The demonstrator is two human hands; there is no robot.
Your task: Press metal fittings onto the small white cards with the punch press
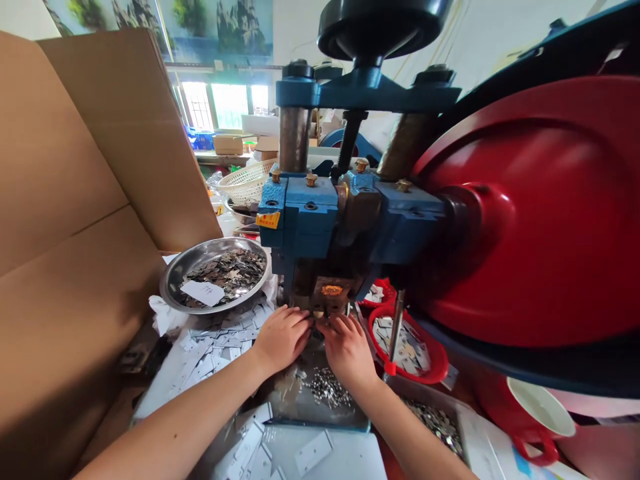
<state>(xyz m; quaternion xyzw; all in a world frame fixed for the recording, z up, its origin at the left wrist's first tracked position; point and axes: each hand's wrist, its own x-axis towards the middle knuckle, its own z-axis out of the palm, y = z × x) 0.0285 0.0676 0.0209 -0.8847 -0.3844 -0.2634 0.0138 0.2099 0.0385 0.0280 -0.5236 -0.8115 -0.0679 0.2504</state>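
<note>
Both hands are at the foot of a blue press (310, 213), just below its ram. My left hand (284, 337) comes in from the left with curled fingers, its tips meeting at the die; whatever it pinches is hidden. Close beside it, my right hand (349, 350) is also closed, its fingertips against the front of the die, and I cannot make out what lies in them. Between the wrists, a pile of tiny shiny metal parts (330, 388) lies on the dark press bed (295, 407). Flat pale metal plates (210, 353) are strewn left of my left hand.
A steel bowl (173, 293) of small metal pieces with a paper tag stands left. Cardboard (115, 133) walls the left side. Right are a large red flywheel (540, 220), a red basket (440, 363) of plates, a bin of metal pieces (435, 423) and a red mug (500, 413).
</note>
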